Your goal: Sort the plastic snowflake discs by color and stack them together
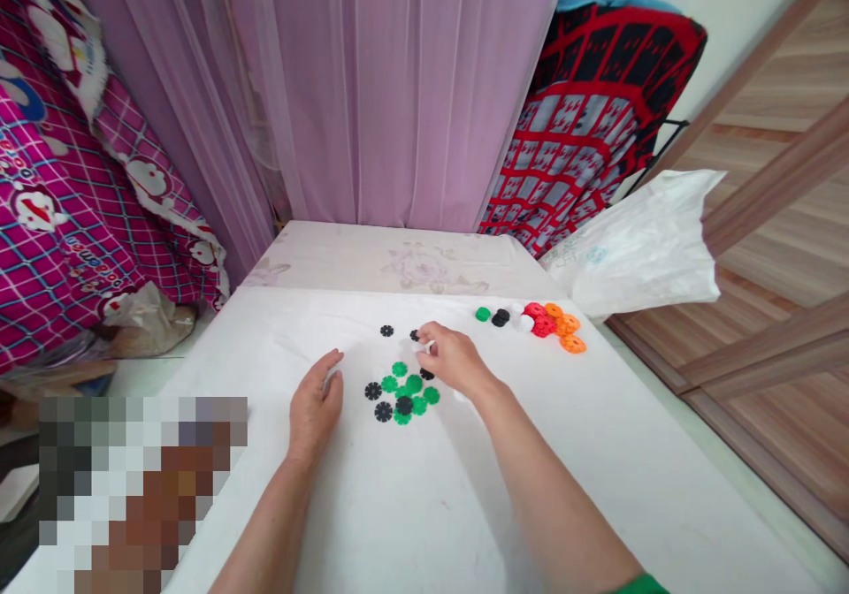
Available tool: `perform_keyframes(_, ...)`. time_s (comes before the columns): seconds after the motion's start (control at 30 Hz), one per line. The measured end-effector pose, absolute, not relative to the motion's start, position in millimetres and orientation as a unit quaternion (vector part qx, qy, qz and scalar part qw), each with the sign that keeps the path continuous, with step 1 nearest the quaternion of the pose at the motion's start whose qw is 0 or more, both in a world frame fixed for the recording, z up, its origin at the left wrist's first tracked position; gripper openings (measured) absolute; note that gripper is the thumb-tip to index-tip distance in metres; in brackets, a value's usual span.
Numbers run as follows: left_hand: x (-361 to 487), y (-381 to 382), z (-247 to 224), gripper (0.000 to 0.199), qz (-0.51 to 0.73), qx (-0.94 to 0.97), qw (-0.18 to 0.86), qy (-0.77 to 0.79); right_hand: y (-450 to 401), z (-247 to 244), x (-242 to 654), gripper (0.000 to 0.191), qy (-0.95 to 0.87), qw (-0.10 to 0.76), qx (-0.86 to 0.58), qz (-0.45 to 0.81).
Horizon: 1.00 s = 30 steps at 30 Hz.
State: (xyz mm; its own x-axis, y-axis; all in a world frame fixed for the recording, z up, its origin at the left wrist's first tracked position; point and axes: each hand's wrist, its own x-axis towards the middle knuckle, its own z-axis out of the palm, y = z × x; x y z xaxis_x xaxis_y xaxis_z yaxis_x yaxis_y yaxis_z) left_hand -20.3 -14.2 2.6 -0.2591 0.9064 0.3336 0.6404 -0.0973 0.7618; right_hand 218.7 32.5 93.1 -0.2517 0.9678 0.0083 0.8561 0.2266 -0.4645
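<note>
My right hand is over the table with its fingers bent in a pinch. Its fingertips meet the edge of a small black notched disc; whether the disc is lifted is hard to tell. Another black disc lies partly under this hand. My left hand rests on its side left of the pile, thumb and fingers apart, holding nothing. Between the hands lie several green notched discs with black discs among and beside them. One black disc lies alone farther back.
At the right are a green stack, black discs, white discs, red discs and orange discs. A white plastic bag stands at the table's right edge. A purple curtain hangs behind the white-covered table.
</note>
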Motion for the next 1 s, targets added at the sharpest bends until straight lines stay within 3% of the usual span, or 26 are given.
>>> perform_keyframes(0.17,-21,-13,1,0.035,0.439,0.594,0.146,0.658,-9,93,280,0.018,-0.749,0.158,-0.62,0.17)
perform_keyframes(0.67,-22,-12,1,0.037,0.431,0.587,0.166,0.665,-28,75,287,0.017,-0.768,0.137,-0.608,0.147)
perform_keyframes(0.83,-21,-12,-2,0.036,0.452,0.582,0.164,0.656,-16,88,269,0.018,-0.775,0.176,-0.594,0.125)
perform_keyframes(1.0,-20,-14,-1,0.036,0.468,0.569,0.168,0.655,5,94,208,0.018,-0.799,0.103,-0.582,0.111)
